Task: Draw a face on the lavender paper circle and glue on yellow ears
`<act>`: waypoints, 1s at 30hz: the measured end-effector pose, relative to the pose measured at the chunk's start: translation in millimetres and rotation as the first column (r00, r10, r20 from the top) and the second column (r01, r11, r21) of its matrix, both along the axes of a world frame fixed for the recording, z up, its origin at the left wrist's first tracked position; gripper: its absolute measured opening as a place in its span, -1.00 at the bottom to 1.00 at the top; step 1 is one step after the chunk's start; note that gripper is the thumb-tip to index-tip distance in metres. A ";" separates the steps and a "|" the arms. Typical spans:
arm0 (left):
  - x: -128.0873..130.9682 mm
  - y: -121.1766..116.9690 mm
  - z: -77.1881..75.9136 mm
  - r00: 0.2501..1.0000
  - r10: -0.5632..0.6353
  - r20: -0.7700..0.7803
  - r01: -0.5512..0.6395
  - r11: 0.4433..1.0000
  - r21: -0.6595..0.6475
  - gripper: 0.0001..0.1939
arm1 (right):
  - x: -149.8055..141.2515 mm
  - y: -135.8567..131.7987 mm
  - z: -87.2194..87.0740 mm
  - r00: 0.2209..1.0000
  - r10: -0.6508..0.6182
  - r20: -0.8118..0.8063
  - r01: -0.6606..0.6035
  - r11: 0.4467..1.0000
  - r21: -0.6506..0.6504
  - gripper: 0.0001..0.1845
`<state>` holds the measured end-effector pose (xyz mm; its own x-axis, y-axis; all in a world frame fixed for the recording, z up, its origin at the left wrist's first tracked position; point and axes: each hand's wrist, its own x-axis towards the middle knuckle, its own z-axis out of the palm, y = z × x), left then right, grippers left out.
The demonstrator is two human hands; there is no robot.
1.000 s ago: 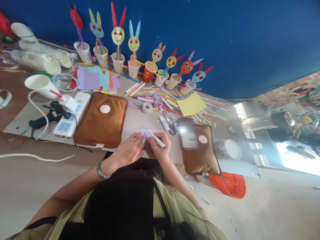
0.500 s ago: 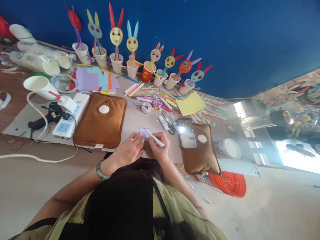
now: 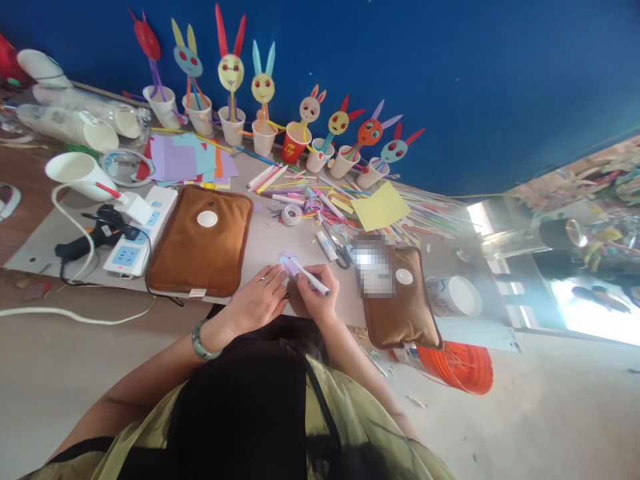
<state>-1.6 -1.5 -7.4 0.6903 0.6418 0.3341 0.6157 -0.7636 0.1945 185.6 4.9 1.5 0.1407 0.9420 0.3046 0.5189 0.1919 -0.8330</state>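
A white marker pen (image 3: 314,280) with a dark end is gripped in my right hand (image 3: 323,301), its tip slanting toward a small purple and pale blue paper piece (image 3: 289,260). The fingertips of my left hand (image 3: 257,300) are bent together and press on the near edge of that paper at the table's front. A small dark thing shows by the left thumb, too little of it to name. Just beyond the right hand lie a white stick-like tube (image 3: 327,246) and black-handled scissors (image 3: 343,256).
Paper cups with rabbit-faced paper figures (image 3: 263,137) line the blue wall. Two brown hot-water bags (image 3: 200,250) flank the hands. A power strip (image 3: 134,250), glue gun (image 3: 75,248), tape roll (image 3: 291,215), markers and coloured paper (image 3: 173,159) lie around. An orange bucket (image 3: 457,367) is below right.
Both hands keep nearly the same pose, with the marker at the paper. The phone on the right-hand brown bag is now blurred out by blocks.
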 end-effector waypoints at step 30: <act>-0.8 -0.8 2.5 0.999 0.002 0.048 0.002 0.998 -0.069 -0.78 | -0.5 2.3 1.0 0.996 -0.050 -0.069 0.044 0.995 -0.084 -0.95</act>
<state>-2.4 -2.3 -5.0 0.6746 0.6642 0.3220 0.6043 -0.7475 0.2759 185.1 7.1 2.6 0.2042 0.9552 0.2141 0.4645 0.0979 -0.8801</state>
